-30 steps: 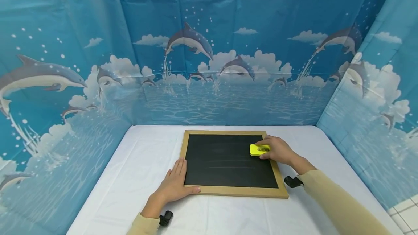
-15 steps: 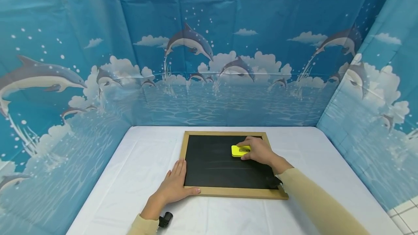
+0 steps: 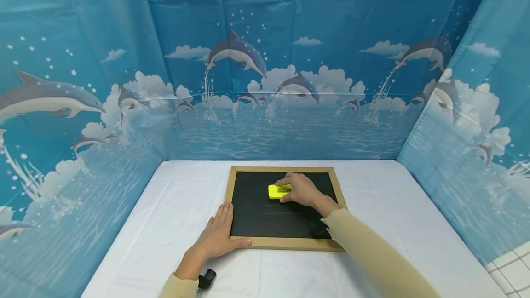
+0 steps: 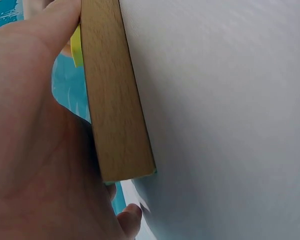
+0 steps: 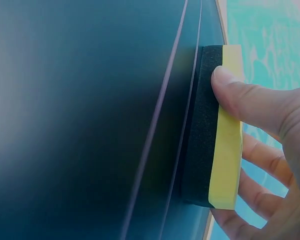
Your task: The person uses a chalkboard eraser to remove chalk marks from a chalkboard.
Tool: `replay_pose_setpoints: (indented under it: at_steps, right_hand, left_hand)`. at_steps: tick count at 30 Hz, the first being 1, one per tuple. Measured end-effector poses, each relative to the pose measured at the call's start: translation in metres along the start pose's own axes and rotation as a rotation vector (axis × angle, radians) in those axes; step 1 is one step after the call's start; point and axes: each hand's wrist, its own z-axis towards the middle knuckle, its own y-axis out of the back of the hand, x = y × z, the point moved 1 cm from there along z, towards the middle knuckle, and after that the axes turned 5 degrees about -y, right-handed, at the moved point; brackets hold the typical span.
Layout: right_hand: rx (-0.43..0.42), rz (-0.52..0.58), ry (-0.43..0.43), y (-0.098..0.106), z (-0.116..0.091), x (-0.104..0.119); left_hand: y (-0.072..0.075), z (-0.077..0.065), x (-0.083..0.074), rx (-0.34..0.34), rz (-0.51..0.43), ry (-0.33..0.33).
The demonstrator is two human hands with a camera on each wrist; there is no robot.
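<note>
A framed chalkboard [image 3: 265,226] lies flat before me. My right hand [image 3: 305,191] pinches a yellow eraser [image 3: 276,192] between thumb and fingers, over the upper middle of the board. In the right wrist view, the eraser's dark felt side [image 5: 202,130] faces the black surface, with two pale chalk lines [image 5: 153,122] running beside it. My left hand [image 3: 216,238] rests at the near left corner, fingers extended along the left side and thumb on the near edge. The left wrist view shows this hand against the wooden frame [image 4: 110,100].
A white cloth [image 3: 157,233] covers the table under the board. Behind it and along both sides hangs a blue curtain [image 3: 265,128] printed with dolphins. A black wrist camera [image 3: 207,279] sits on the left wrist.
My right hand has slid the eraser leftward, from the board's right side to its upper middle. The left hand keeps its place at the corner.
</note>
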Motion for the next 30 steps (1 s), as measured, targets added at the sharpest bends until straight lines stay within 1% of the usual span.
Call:
replay_pose_setpoints:
  at_steps: [6, 10, 13, 16, 20, 23, 30]
  right_hand:
    - [0.026, 0.007, 0.051, -0.014, 0.015, 0.027]
    - [0.036, -0.012, 0.050, -0.015, 0.018, 0.029]
    - [0.040, -0.039, 0.025, -0.010, 0.017, 0.021]
    - [0.043, -0.048, 0.007, -0.003, 0.013, 0.007]
    - [0.042, -0.043, -0.024, 0.010, 0.004, -0.015]
    - [0.047, -0.037, -0.042, 0.019, -0.005, -0.032]
    - [0.066, -0.047, -0.047, 0.036, -0.022, -0.066]
  left_hand:
    - [0.000, -0.004, 0.004, 0.000, 0.003, 0.016]
    - [0.000, -0.003, 0.003, -0.006, -0.005, 0.004]
    - [0.000, 0.000, 0.001, -0.007, -0.008, -0.011]
    - [0.001, 0.002, 0.001, -0.006, -0.001, -0.009]
    - [0.002, 0.002, 0.000, -0.012, 0.016, -0.008]
    - [0.002, 0.002, -0.001, -0.020, 0.013, -0.021]
    - [0.002, -0.001, -0.001, -0.018, 0.008, -0.021]
